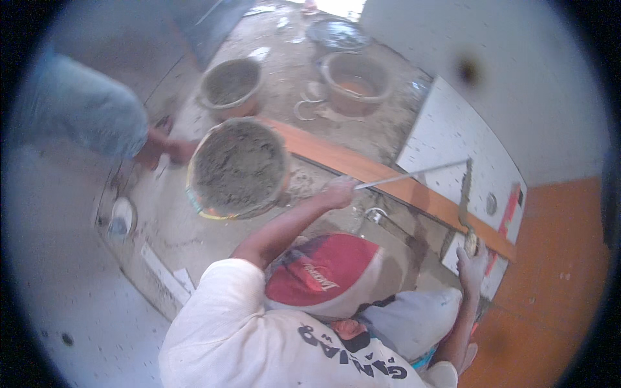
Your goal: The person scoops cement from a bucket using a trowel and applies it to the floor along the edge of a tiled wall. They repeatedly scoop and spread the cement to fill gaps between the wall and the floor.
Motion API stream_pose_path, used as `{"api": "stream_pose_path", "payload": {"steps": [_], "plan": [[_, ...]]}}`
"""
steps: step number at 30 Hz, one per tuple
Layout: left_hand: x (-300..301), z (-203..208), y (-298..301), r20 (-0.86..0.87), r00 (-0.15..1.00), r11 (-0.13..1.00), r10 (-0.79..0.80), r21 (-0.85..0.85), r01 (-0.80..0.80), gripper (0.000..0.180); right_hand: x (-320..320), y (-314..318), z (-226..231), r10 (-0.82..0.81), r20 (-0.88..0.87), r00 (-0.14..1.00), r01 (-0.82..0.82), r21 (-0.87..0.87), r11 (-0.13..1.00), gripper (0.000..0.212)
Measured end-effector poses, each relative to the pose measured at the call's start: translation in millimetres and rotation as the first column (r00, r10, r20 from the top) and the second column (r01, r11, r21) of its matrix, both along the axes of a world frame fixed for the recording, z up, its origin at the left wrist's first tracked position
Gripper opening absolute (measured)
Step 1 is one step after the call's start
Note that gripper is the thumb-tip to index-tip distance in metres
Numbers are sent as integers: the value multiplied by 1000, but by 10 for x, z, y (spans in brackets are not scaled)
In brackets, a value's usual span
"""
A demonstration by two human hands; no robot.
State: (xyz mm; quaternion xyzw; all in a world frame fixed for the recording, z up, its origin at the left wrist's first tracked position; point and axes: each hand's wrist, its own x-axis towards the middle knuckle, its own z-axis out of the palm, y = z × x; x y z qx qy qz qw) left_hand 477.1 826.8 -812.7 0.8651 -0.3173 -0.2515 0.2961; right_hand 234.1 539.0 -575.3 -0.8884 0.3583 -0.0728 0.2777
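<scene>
Neither of my own hands shows in the head view. A co-worker (pixel 259 330) in a white shirt and red-and-white cap crouches below me. The left hand (pixel 338 193) of this person grips a thin, straight metal strip (pixel 414 173) that reaches right. A mortar-coated tool (pixel 466 194), seen nearly edge-on and perhaps a trowel, is in the person's right hand (pixel 472 257). The strip's far end meets the tool's tip. Under both lie a long orange-brown plank (pixel 381 173) and a pale speckled slab (pixel 453 129).
A basin of grey mortar (pixel 239 165) stands left of the plank, with another mortar-filled tub (pixel 231 83) behind it. Further back is a bucket (pixel 356 81) with some liquid. Someone's denim-clad leg (pixel 97 113) is at left. A red bar (pixel 508 216) lies along the right wall.
</scene>
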Motion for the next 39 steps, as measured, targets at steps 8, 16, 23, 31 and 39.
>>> {"api": "stream_pose_path", "payload": {"steps": [8,16,23,31,39], "plan": [[-17,750,641,265,835,829,482,-446,-337,39,612,322,257,313,-75,947,-309,58,949,38],[432,1263,2817,486,317,546,815,-457,-703,32,1599,1207,530,638,-93,764,-637,45,770,47],[473,511,3672,130,422,421,897,38,-906,48,2085,1730,454,821,-178,542,-828,53,558,49],[219,743,3555,59,393,396,918,-231,-889,40,2604,2422,556,935,-267,233,-972,-56,226,38],[374,1225,2813,9,473,453,881,-307,-837,30,2943,2898,-713,959,-245,144,-989,-51,136,19]]}}
